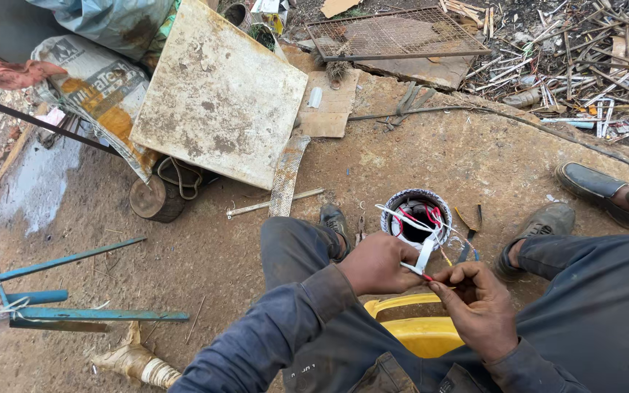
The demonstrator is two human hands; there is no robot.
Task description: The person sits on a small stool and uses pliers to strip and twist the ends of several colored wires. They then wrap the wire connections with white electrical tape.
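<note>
My left hand and my right hand meet in front of me, both pinching a thin white and red wire. The wire runs up to a round winding with a pale outer band and red and white leads, which rests on the dirt between my two shoes. My left fingers grip the white sleeve end; my right fingertips hold the red tip just beside them. A yellow plastic seat shows between my legs below the hands.
A large stained square tile leans at the upper left over a printed sack. A wire mesh panel lies at the back. Blue metal bars lie at left. Another person's shoe is at right.
</note>
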